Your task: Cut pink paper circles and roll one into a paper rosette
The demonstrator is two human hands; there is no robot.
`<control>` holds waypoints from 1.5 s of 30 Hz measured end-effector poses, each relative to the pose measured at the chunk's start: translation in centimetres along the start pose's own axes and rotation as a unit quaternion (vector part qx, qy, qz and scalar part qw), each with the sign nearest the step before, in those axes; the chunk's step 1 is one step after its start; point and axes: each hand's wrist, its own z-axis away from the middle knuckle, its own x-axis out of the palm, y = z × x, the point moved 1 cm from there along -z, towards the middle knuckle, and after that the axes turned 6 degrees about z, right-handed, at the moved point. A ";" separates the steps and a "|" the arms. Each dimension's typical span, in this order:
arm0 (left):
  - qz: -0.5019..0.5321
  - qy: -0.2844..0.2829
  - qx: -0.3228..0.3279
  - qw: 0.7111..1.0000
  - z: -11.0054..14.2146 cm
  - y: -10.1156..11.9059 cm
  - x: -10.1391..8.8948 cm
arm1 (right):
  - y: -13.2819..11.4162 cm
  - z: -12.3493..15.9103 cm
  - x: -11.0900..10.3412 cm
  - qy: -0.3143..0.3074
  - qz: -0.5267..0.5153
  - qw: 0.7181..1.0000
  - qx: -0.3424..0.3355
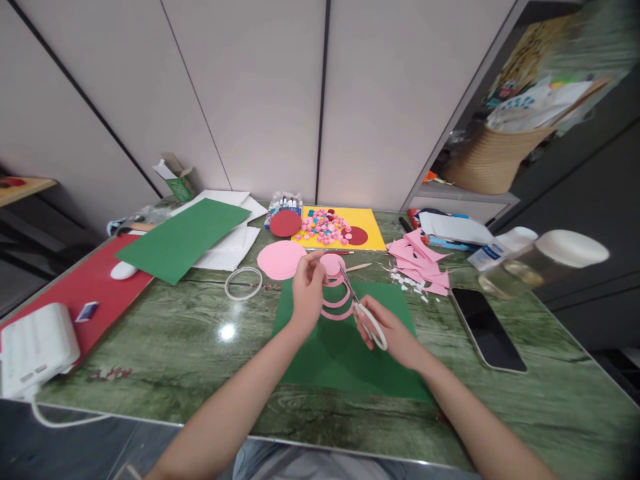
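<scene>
My left hand (310, 283) pinches a piece of pink paper (332, 265) at its left edge. White-handled scissors (371, 325) are held in my right hand (387, 330), with the blades pointing up and away against the right side of that paper. A curled pink strip (341, 313) hangs in loops below the piece. Under both hands lies a green sheet of paper (350, 367). Just beyond my left hand rests a larger pink paper disc (281, 259). How far the blades are apart is too small to tell.
Pink scraps (420, 260) and a phone (487, 329) lie right, near a clear cup (520, 273). Behind are a yellow sheet (367, 220) with small pink pieces and a red disc (285, 224). A white ring (243, 284) and white power bank (40, 347) lie left.
</scene>
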 end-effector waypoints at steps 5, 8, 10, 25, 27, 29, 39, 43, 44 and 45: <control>-0.006 0.006 -0.004 1.000 -0.1 0.2 -0.1 | 0.0 0.0 0.0 0.001 0.001 1.000 0.002; 0.000 -0.001 -0.008 1.000 0.0 0.4 0.1 | 0.0 0.0 0.1 0.010 -0.002 1.000 0.000; 0.011 -0.011 -0.013 1.000 0.1 0.5 0.2 | 0.0 -0.1 0.1 0.020 -0.003 1.000 -0.003; -0.001 -0.049 -0.009 0.999 0.7 0.4 0.5 | 0.2 -0.1 0.0 0.034 -0.008 0.999 -0.013; -0.006 -0.050 -0.005 0.999 0.7 0.4 0.5 | 0.3 -0.1 0.0 0.034 -0.009 0.999 -0.013; -0.007 -0.048 -0.004 0.999 0.7 0.5 0.5 | 0.3 -0.1 0.0 0.034 -0.010 0.999 -0.012; 0.005 -0.034 -0.004 0.999 0.5 0.1 0.3 | 0.3 -0.1 0.1 0.030 -0.004 1.000 -0.004; 0.002 -0.024 -0.005 1.000 0.4 -0.1 0.2 | 0.1 -0.1 0.1 0.026 0.001 1.000 -0.003; -0.001 -0.023 -0.004 1.000 0.4 -0.2 0.1 | 0.1 -0.1 0.1 0.025 0.000 1.000 -0.003; -0.003 -0.022 -0.002 1.000 0.4 -0.2 0.1 | 0.0 -0.1 0.1 0.024 0.000 1.000 -0.003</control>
